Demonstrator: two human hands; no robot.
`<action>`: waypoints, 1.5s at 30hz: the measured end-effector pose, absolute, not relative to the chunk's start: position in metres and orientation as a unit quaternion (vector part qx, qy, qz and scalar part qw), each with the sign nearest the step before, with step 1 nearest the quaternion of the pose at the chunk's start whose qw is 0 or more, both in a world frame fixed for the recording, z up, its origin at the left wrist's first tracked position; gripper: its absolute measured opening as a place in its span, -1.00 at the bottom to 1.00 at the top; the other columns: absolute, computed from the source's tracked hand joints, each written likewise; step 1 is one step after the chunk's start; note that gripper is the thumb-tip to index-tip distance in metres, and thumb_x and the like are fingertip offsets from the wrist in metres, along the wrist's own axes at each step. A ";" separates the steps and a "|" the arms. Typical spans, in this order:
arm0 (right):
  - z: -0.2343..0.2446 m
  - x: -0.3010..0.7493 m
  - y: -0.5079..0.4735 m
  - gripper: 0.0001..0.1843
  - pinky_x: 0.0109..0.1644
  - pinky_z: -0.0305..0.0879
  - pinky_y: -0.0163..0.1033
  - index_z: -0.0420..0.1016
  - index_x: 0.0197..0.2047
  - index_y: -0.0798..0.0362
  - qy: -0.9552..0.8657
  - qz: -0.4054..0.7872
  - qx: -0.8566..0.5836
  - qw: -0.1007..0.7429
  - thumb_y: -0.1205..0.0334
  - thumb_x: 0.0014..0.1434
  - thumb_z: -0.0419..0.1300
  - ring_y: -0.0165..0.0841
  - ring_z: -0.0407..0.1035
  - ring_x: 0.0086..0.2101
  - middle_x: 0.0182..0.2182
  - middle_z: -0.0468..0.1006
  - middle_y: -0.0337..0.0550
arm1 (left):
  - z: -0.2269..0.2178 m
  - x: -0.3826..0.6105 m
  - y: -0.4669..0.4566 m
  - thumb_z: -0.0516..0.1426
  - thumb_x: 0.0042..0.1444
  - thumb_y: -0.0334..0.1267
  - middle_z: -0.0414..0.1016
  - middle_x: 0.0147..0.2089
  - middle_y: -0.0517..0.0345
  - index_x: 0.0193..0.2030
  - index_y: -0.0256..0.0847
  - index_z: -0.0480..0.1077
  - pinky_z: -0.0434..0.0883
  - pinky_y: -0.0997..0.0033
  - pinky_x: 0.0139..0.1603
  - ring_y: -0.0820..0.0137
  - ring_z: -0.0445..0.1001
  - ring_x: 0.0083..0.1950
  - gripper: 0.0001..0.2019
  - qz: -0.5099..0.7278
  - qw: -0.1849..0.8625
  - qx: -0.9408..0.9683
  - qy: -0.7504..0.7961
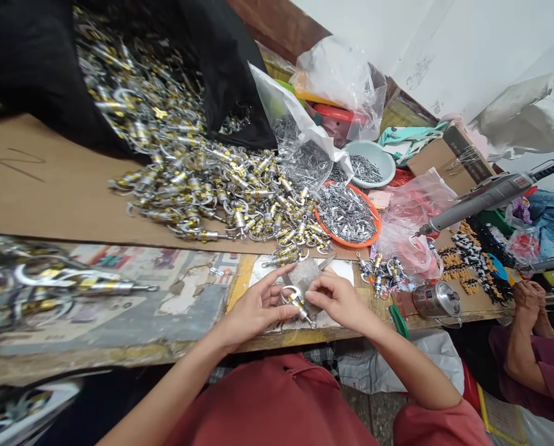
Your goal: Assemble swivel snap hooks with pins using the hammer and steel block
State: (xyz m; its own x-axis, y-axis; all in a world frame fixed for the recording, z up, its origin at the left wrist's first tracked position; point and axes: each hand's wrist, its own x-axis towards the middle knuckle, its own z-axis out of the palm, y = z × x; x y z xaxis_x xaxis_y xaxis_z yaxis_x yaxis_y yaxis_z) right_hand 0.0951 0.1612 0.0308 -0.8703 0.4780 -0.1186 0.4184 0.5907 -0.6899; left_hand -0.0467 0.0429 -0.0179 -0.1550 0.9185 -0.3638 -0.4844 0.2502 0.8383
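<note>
My left hand grips a small silver metal hook fitting with a gold band, a curved arm and a small eyelet at its lower end. Close beside its right side is my right hand, thumb and fingers pinched together; what is between them, if anything, is hidden. Just behind the fitting stands a small grey metal block on the worktable. Beyond it lies a large heap of similar silver-and-gold fittings, spilling from a black bag.
An orange bowl of small metal parts and a pale blue bowl of pins stand behind. An electric screwdriver hangs at right above a lidded metal cup. More fittings lie at left. Another person's clasped hands rest at far right.
</note>
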 end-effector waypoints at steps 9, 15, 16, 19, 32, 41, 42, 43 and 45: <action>0.022 0.082 0.142 -0.90 -0.28 0.11 -0.30 0.36 -0.39 0.07 -0.929 0.247 -0.265 0.078 0.28 0.17 0.11 -0.37 0.24 -0.34 -0.41 0.38 -0.22 | -0.017 -0.046 0.043 0.30 -0.21 -0.28 0.45 -0.22 0.08 0.26 -0.19 0.01 0.39 0.28 -0.10 0.27 0.44 -0.13 -0.13 0.579 0.607 0.234 0.492; 0.013 0.082 0.133 -0.80 -0.27 0.16 -0.26 0.28 -0.13 0.07 -0.913 0.249 -0.306 0.102 0.25 0.15 0.09 -0.33 0.26 -0.35 -0.41 0.38 -0.21 | -0.016 -0.046 0.043 0.31 -0.21 -0.27 0.44 -0.23 0.11 0.26 -0.18 -0.01 0.39 0.29 -0.11 0.30 0.44 -0.16 -0.12 0.577 0.612 0.231 0.489; 0.012 0.083 0.135 -0.82 -0.27 0.17 -0.27 0.29 -0.15 0.06 -0.911 0.263 -0.300 0.110 0.24 0.16 0.08 -0.34 0.27 -0.36 -0.42 0.38 -0.22 | -0.016 -0.046 0.043 0.31 -0.21 -0.26 0.44 -0.25 0.12 0.26 -0.18 -0.01 0.40 0.31 -0.13 0.31 0.44 -0.18 -0.12 0.577 0.613 0.229 0.488; 0.006 0.093 0.146 -0.84 -0.27 0.22 -0.30 0.29 -0.18 0.06 -0.873 0.327 -0.307 0.194 0.18 0.21 0.02 -0.38 0.29 -0.36 -0.37 0.40 -0.20 | -0.015 -0.046 0.043 0.31 -0.24 -0.26 0.41 -0.29 0.17 0.26 -0.18 0.00 0.40 0.34 -0.19 0.36 0.43 -0.25 -0.11 0.574 0.611 0.222 0.497; -0.016 0.169 0.179 -0.70 -0.19 0.33 -0.20 0.33 -0.05 0.08 -0.883 0.215 -0.397 0.129 0.14 0.17 0.08 -0.27 0.40 -0.25 -0.22 0.48 -0.09 | -0.012 -0.047 0.043 0.32 -0.26 -0.23 0.41 -0.31 0.18 0.25 -0.15 0.04 0.39 0.31 -0.15 0.33 0.46 -0.24 -0.11 0.566 0.597 0.226 0.521; 0.032 0.174 0.138 -0.49 -0.22 0.36 -0.29 0.15 0.22 -0.15 -0.934 0.191 -0.227 0.200 0.39 0.22 -0.02 -0.36 0.42 -0.25 -0.19 0.50 -0.12 | -0.009 -0.045 0.043 0.32 -0.25 -0.23 0.43 -0.37 0.22 0.28 -0.14 -0.04 0.40 0.32 -0.21 0.33 0.48 -0.31 -0.06 0.577 0.603 0.215 0.507; 0.032 0.174 0.137 -0.48 -0.21 0.37 -0.29 0.16 0.21 -0.16 -0.935 0.178 -0.227 0.208 0.40 0.22 -0.02 -0.35 0.42 -0.25 -0.20 0.50 -0.11 | -0.008 -0.045 0.043 0.32 -0.25 -0.24 0.44 -0.38 0.23 0.28 -0.14 -0.04 0.40 0.32 -0.22 0.34 0.49 -0.32 -0.06 0.578 0.602 0.214 0.508; 0.031 0.174 0.136 -0.48 -0.22 0.37 -0.29 0.16 0.21 -0.15 -0.939 0.166 -0.226 0.199 0.41 0.21 -0.04 -0.35 0.42 -0.26 -0.22 0.50 -0.11 | -0.008 -0.044 0.043 0.33 -0.26 -0.24 0.44 -0.38 0.23 0.28 -0.14 -0.04 0.39 0.33 -0.22 0.34 0.49 -0.33 -0.06 0.578 0.601 0.213 0.509; 0.029 0.173 0.136 -0.48 -0.27 0.36 -0.31 0.17 0.21 -0.13 -0.956 0.143 -0.220 0.134 0.42 0.21 -0.07 -0.36 0.41 -0.32 -0.28 0.51 -0.11 | -0.008 -0.044 0.043 0.32 -0.25 -0.24 0.45 -0.38 0.22 0.28 -0.14 -0.06 0.40 0.32 -0.24 0.34 0.49 -0.34 -0.05 0.580 0.601 0.215 0.506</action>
State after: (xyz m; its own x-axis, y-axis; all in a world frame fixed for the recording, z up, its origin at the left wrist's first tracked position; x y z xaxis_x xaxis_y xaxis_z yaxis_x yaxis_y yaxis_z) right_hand 0.1735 0.1355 0.0294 -0.8673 0.4590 0.1928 0.3824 0.8621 -0.3325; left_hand -0.0444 0.0427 -0.0076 -0.1845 0.9145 -0.3599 -0.4802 0.2357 0.8449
